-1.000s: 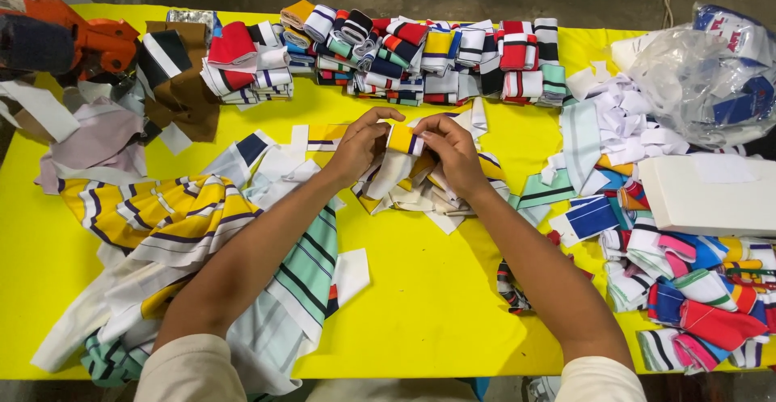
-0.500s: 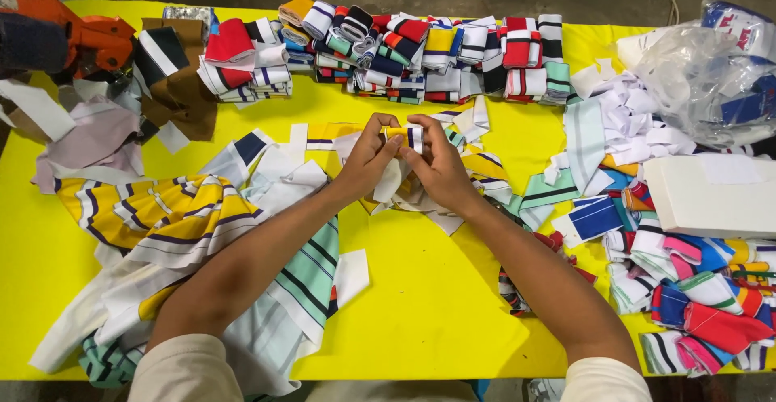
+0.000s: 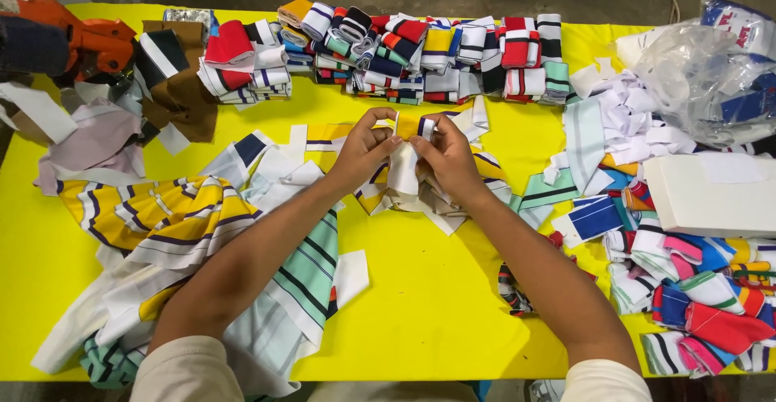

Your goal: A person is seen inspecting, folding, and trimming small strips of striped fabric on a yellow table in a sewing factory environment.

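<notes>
Yellow table [image 3: 436,321] surface fills the near field, with both forearms extending across it from the near edge. At near left lies a loose heap of striped fabric panels [image 3: 186,240] in yellow, white and mint green. At near right lies a spread of folded knit pieces [image 3: 695,305] in red, pink, blue and white.

At centre, the left hand [image 3: 360,153] and right hand [image 3: 446,158] are brought close together. Both pinch a small striped knit strip [image 3: 404,131], which has white, yellow and dark bands. The strip is held upright just above a low pile of similar cut pieces [image 3: 420,196] resting on the table. Fingertips of both hands close on the upper edge of the strip; the thumbs face each other.

Right of the hands, a flat white box [image 3: 719,196] sits on more strips. Farther right, a clear plastic bag [image 3: 695,71] holds fabric. Along the far edge runs a row of folded striped bundles [image 3: 428,50]. At far left sits an orange machine [image 3: 77,42], partly out of view.
</notes>
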